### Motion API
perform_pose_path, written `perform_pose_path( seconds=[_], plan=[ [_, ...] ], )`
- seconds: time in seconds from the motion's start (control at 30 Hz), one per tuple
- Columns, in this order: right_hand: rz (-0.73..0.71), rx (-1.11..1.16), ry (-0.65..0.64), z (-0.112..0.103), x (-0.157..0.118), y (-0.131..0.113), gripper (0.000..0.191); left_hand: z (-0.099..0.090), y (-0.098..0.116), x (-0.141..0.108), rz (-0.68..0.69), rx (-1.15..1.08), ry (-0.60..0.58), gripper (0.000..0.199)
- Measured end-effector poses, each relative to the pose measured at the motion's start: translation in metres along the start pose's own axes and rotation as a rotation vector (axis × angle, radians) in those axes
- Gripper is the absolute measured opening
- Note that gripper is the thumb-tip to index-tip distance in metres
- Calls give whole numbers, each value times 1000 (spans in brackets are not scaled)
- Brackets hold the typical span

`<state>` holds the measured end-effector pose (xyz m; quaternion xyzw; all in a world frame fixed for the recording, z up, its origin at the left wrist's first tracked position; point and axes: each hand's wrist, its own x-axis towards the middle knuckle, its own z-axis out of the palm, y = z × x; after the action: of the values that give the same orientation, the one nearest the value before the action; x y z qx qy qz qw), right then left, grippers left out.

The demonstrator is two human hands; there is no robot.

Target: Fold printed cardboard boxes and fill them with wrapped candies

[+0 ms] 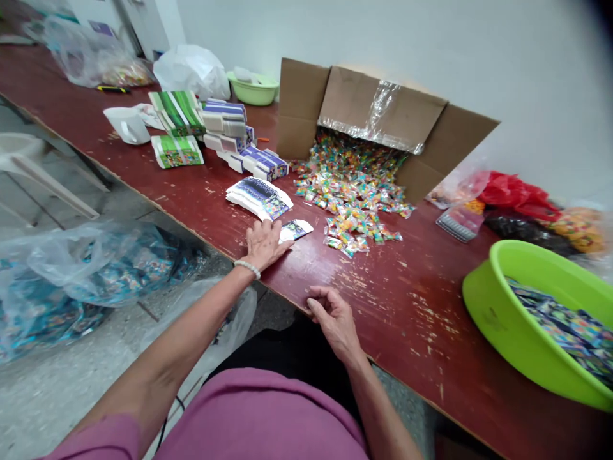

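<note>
The table [397,300] has a dark red surface with paint worn through in patches; a pale wall [239,32] stands behind it. Printed marks on the packaging are too small to read.

Left hand [263,246]: palm down at the near table edge, fingers extended, thumb spread away, touching the near end of a small group of printed packets [297,230]. A bracelet [248,268] of pale beads encircles the wrist. Right hand [334,317]: loosely curled at the table edge, thumb and fingertips slightly apart. The two hands are well apart from each other.

Just beyond the packets lies a fanned stack [258,197] of the same kind, white-edged with dark printing. Farther back are purple-and-white bundles [261,161], green bundles [178,151] and a white mug [127,125]. A knife [113,89] with a yellow-and-black handle lies near a clear plastic bag [86,57].

Right of the bundles, an open cardboard box [378,105] with clear tape on its flap spills wrapped candies [354,217] onto the table. A red plastic bag [517,197] lies farther right. At the right end, a large green basin [507,326] contains dark printed sachets [569,329]. On the floor, left, clear bags hold blue packets [138,265].
</note>
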<state>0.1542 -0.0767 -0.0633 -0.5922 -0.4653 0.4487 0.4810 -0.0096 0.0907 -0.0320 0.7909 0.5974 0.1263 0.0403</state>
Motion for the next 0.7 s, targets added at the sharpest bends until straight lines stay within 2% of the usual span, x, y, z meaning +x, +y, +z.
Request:
perform_pose_path(
  seconds=[0.1, 0.23, 0.4, 0.5, 0.6, 0.7],
  plan=[
    [-33, -21, 25, 0, 0, 2, 25, 6, 1, 18, -1, 36, -65, 52],
    [-83, -62, 50, 2, 2, 3, 22, 8, -2, 18, -11, 42, -43, 51],
    [-5, 54, 21, 2, 3, 1, 26, 4, 5, 4, -50, 36, 163, 51],
    [51, 158, 72, 0, 6, -2, 34, 1, 11, -15, 49, 14, 231, 52],
    [-37, 77, 206, -5, 17, -3, 39, 2, 21, -43, 173, -89, 174, 55],
    [-112, -66, 270, -10, 33, 1, 42, 8, 34, -66, 132, -351, -7, 48]
  ],
)
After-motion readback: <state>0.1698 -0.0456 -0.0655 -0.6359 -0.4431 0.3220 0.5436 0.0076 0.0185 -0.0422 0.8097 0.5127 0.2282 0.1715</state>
